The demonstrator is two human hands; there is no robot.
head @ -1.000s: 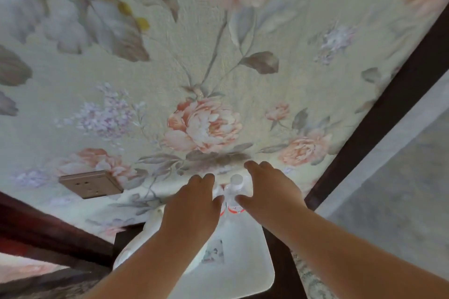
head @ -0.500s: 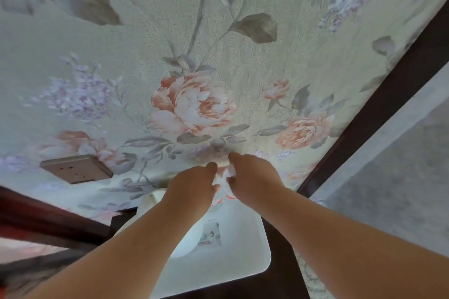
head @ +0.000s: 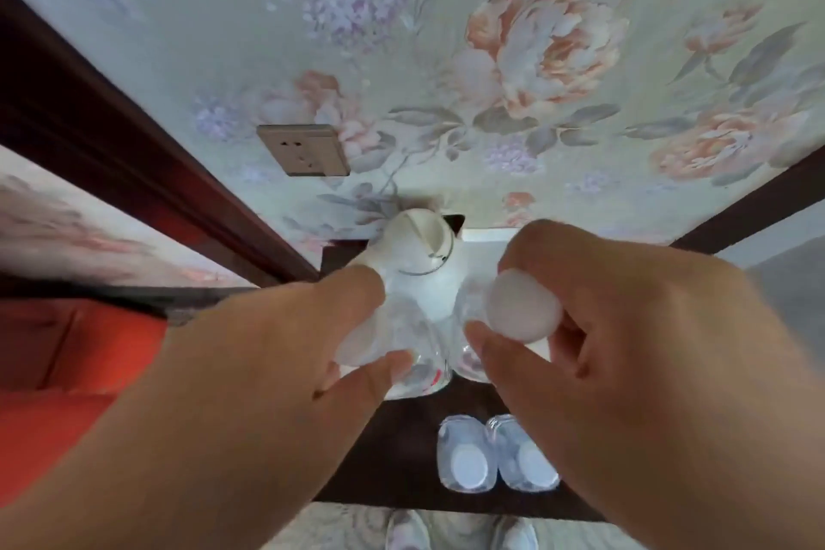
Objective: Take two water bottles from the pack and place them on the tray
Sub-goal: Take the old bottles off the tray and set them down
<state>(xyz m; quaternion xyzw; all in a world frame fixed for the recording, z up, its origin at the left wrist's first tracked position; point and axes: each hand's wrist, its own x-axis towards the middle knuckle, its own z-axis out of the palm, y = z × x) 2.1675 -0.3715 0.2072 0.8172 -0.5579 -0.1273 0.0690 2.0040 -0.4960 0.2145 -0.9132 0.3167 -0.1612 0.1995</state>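
Observation:
My left hand grips a clear water bottle by its upper part, thumb and forefinger around it. My right hand holds a second water bottle with its fingers closed around the white cap; that bottle's body is mostly hidden. Both bottles stand upright, side by side, at the near end of the white tray. I cannot tell whether their bases touch it. Two more capped bottles of the pack stand on the dark table, nearer to me.
A white kettle stands on the tray just behind the held bottles. The floral wall carries a socket. A dark wooden frame and red upholstery lie to the left. My shoes show below the table edge.
The view has swung down and left, so the hands look much nearer and larger. The pack's two bottles and my shoes have come into view. Both hands stay on the two bottles.

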